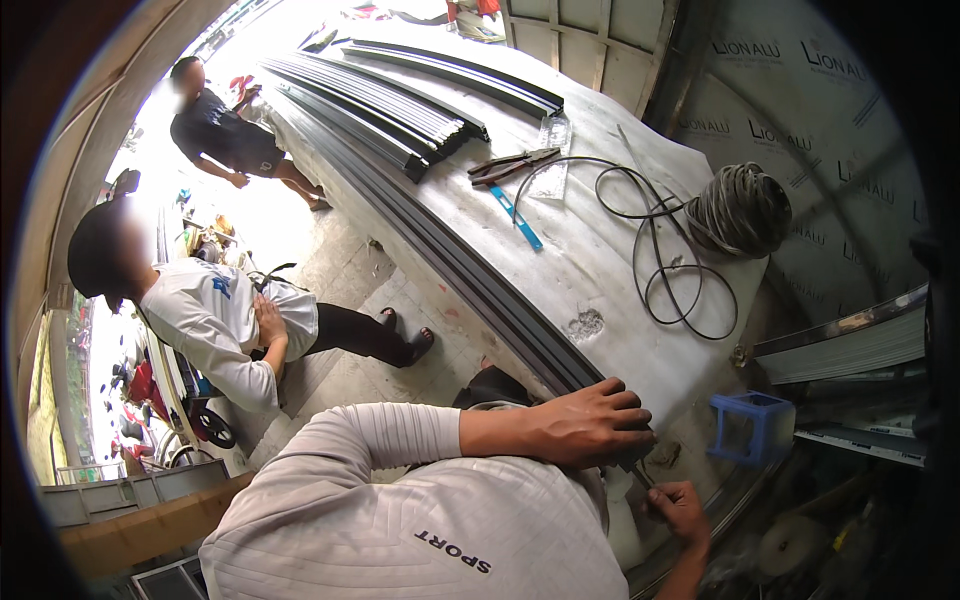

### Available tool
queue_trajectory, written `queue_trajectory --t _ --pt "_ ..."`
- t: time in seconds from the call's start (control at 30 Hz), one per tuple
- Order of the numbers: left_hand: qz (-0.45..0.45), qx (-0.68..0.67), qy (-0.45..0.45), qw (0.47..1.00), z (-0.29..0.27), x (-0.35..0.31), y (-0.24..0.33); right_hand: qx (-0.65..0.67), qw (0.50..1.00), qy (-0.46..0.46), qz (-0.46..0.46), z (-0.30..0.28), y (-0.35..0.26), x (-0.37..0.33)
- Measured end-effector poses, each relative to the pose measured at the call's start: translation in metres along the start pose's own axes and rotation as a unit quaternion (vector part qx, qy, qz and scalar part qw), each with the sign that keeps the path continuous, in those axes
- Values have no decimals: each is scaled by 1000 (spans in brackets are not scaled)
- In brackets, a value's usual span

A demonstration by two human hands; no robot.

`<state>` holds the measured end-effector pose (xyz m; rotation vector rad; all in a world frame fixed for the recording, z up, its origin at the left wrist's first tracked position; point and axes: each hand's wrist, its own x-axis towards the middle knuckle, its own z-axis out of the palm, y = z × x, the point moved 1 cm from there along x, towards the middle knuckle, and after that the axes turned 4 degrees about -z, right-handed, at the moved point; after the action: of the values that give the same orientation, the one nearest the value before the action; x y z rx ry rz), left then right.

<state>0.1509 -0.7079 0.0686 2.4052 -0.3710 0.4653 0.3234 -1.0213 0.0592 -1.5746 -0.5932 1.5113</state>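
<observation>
A long dark grey metal profile [455, 265] lies along the left edge of the covered table, its near end beside my body. My left hand [590, 425] is closed over that end, fingers curled around it. Just below, at the table's near corner, my right hand [682, 512] pinches a thin dark strip [645, 474] by the profile's end; how the strip meets the profile is hidden. On the table, a black cord [665, 265] runs in loose loops beside a large wound coil [740, 210]. Pliers [512, 166] lie farther up, near a blue flat tool [516, 218].
More dark profiles [400, 115] are stacked on the table's far half, near a clear plastic bag [552, 160]. A blue plastic stool [718, 425] stands right of the near corner. Two people, one in white [210, 310] and one in dark clothes [225, 135], stand to the left.
</observation>
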Motion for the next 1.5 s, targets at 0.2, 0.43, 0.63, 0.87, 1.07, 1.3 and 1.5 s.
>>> queue_trajectory --t 0.2,0.43,0.63,0.87,1.07,1.3,1.5 --pt "-4 10 0 1000 3 -2 3 -36 992 110 -44 46 -3 21" --pt "5 10 2 1000 6 -7 2 13 1000 6 4 4 13 9" --pt "10 18 6 1000 9 -6 3 -28 996 83 -20 26 1 0" --pt "9 17 -11 1000 10 -7 4 -23 997 70 -12 38 3 20" --pt "11 26 -10 1000 9 -6 3 1 1000 -9 12 -7 14 -13" --pt "7 15 -15 1000 8 -6 5 18 997 62 -32 41 6 21" --pt "-1 5 -20 1000 6 -9 6 6 999 26 32 11 6 -1"
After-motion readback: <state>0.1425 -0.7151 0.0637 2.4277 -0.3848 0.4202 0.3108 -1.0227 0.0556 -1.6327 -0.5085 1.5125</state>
